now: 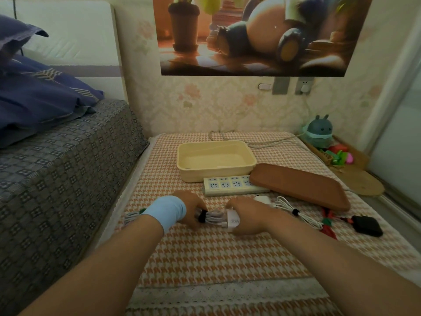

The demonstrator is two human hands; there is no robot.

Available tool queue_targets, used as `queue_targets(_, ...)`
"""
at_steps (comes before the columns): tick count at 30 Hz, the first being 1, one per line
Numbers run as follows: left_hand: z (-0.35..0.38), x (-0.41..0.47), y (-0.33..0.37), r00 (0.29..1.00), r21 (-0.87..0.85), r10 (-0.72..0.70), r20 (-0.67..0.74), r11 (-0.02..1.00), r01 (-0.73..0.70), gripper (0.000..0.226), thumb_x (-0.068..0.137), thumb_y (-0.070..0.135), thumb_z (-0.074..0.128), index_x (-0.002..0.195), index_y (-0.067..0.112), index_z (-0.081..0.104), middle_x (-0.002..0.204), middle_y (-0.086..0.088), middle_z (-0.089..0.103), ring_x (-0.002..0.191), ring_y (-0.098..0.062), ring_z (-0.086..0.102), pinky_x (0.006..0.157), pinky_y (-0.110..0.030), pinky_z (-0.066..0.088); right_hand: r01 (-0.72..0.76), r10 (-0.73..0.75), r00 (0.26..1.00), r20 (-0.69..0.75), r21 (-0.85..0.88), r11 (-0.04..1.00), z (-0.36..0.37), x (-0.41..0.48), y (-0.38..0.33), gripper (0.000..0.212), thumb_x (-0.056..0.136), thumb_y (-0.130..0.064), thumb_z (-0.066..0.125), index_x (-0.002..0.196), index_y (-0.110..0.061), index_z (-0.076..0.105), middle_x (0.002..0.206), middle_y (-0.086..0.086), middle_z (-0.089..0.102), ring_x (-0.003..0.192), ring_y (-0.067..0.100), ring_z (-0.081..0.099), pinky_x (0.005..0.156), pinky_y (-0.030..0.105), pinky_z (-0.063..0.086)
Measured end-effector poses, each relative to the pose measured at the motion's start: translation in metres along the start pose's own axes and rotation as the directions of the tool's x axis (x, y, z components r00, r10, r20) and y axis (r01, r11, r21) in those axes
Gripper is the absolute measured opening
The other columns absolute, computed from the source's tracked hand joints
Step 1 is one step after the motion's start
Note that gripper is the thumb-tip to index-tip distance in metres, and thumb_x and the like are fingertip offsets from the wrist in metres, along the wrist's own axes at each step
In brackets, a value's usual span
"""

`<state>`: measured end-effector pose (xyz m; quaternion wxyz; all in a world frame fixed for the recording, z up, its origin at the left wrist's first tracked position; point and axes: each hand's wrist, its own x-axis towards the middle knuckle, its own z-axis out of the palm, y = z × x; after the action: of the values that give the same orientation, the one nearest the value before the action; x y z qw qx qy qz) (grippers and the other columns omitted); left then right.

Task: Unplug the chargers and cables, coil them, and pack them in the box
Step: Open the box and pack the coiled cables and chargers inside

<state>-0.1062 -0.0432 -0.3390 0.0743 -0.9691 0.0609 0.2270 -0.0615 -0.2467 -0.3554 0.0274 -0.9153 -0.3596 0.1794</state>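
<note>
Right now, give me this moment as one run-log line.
left hand: grips grey cable coil | right hand: holds white charger | box: open, lid beside | white cable, black charger: on mat, unpacked

An orange-and-white houndstooth cloth (227, 252) covered the low platform beside the bed. Toward the back stood an open cream box (182, 156), a white cord (268, 143) trailing behind it. A power strip (227, 187) lay against the box's front wall, with a terracotta lid (296, 185) overlapping the strip's right end. Nearer lay a tied white cable (293, 209), a red cable (328, 221) and a black adapter (366, 225). I couldn't tell whether a grey cable bundle (214, 216) with its white charger (233, 221) touched the cloth.
</note>
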Motion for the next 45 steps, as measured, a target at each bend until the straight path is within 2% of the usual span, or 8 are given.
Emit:
queue_targets(2, 0.001, 0.002, 0.005, 1.000, 0.047, -0.011, -0.014, 0.999, 0.012, 0.058, 0.085, 0.048, 0.067, 0.138, 0.030, 0.052, 0.126, 0.001, 0.063, 0.105, -0.023, 0.062, 0.086, -0.033, 0.053, -0.003, 0.003, 1.000, -0.011, 0.017, 1.000, 0.000, 0.003, 0.010, 0.070, 0.086, -0.045, 0.076, 0.144, -0.022, 0.045, 0.138, 0.005, 0.050, 0.116, 0.024, 0.053, 0.093, 0.037, 0.048)
queue_targets(9, -0.015, 0.001, -0.015, 0.984, -0.292, -0.092, -0.151, 0.955, 0.044, 0.040, 0.094, 0.037, 0.057, 0.133, 0.025, 0.060, 0.131, 0.002, 0.061, 0.112, -0.021, 0.060, 0.095, -0.037, 0.052, 0.041, -0.072, 0.977, -0.200, -0.157, 0.987, -0.026, 0.016, 0.028, 0.064, 0.090, -0.059, 0.065, 0.142, -0.025, 0.052, 0.130, 0.001, 0.053, 0.117, 0.024, 0.052, 0.089, 0.037, 0.047)
queue_targets(13, -0.034, 0.007, -0.043, 0.877, -0.488, -0.249, -0.410, 0.873, 0.020, 0.039, 0.097, 0.029, 0.056, 0.136, 0.026, 0.052, 0.130, -0.004, 0.061, 0.109, -0.025, 0.061, 0.091, -0.042, 0.053, 0.042, -0.054, 0.902, -0.429, -0.038, 0.998, -0.057, 0.036, 0.038, 0.072, 0.090, -0.061, 0.063, 0.151, -0.028, 0.044, 0.136, -0.006, 0.049, 0.121, 0.022, 0.049, 0.087, 0.037, 0.046)
queue_targets(18, -0.060, 0.041, -0.065, 0.762, -0.591, -0.355, -0.542, 0.806, -0.044, 0.031, 0.097, 0.025, 0.059, 0.126, 0.033, 0.052, 0.119, -0.006, 0.064, 0.096, -0.026, 0.064, 0.082, -0.044, 0.057, 0.025, 0.002, 0.849, -0.528, 0.043, 0.999, -0.090, 0.080, 0.047, 0.073, 0.091, -0.057, 0.064, 0.154, -0.027, 0.041, 0.142, -0.006, 0.047, 0.121, 0.021, 0.054, 0.083, 0.035, 0.044)
queue_targets(28, -0.062, 0.148, -0.099, 0.690, -0.445, -0.394, -0.607, 0.888, 0.116, 0.039, 0.096, 0.009, 0.054, 0.125, 0.034, 0.063, 0.117, -0.005, 0.061, 0.105, -0.029, 0.056, 0.083, -0.040, 0.054, 0.037, 0.067, 0.874, -0.482, 0.202, 0.979, -0.095, 0.199, 0.073, 0.073, 0.089, -0.023, 0.077, 0.153, -0.016, 0.041, 0.154, 0.007, 0.037, 0.138, 0.034, 0.032, 0.112, 0.047, 0.032)
queue_targets(35, -0.052, 0.176, -0.108, 0.867, -0.393, -0.387, -0.313, 0.884, 0.252, 0.046, 0.094, 0.001, 0.048, 0.131, 0.025, 0.062, 0.132, -0.009, 0.060, 0.101, -0.031, 0.064, 0.085, -0.039, 0.057, -0.010, 0.103, 0.925, -0.365, 0.249, 0.968, -0.075, 0.242, 0.082, 0.068, 0.089, -0.017, 0.076, 0.150, -0.020, 0.047, 0.152, 0.006, 0.043, 0.140, 0.032, 0.040, 0.110, 0.043, 0.040)
queue_targets(41, -0.050, 0.177, -0.103, 0.864, -0.389, -0.327, -0.384, 0.906, 0.170, 0.037, 0.102, 0.036, 0.039, 0.129, 0.028, 0.063, 0.129, -0.001, 0.063, 0.106, -0.028, 0.062, 0.091, -0.037, 0.053, -0.041, 0.142, 0.945, -0.295, 0.322, 0.946, -0.070, 0.249, 0.081, 0.061, 0.089, -0.016, 0.076, 0.146, -0.020, 0.054, 0.156, 0.003, 0.045, 0.139, 0.024, 0.046, 0.107, 0.034, 0.042)
queue_targets(45, -0.050, 0.171, -0.099, 0.879, -0.350, -0.330, -0.345, 0.914, 0.206, 0.042, 0.101, 0.048, 0.033, 0.116, 0.029, 0.068, 0.113, 0.001, 0.068, 0.093, -0.024, 0.063, 0.083, -0.035, 0.054, -0.043, 0.128, 0.970, -0.209, 0.372, 0.927, -0.073, 0.246, 0.082, 0.049, 0.095, -0.006, 0.052, 0.140, -0.024, 0.059, 0.157, 0.004, 0.044, 0.132, 0.028, 0.053, 0.102, 0.039, 0.049)
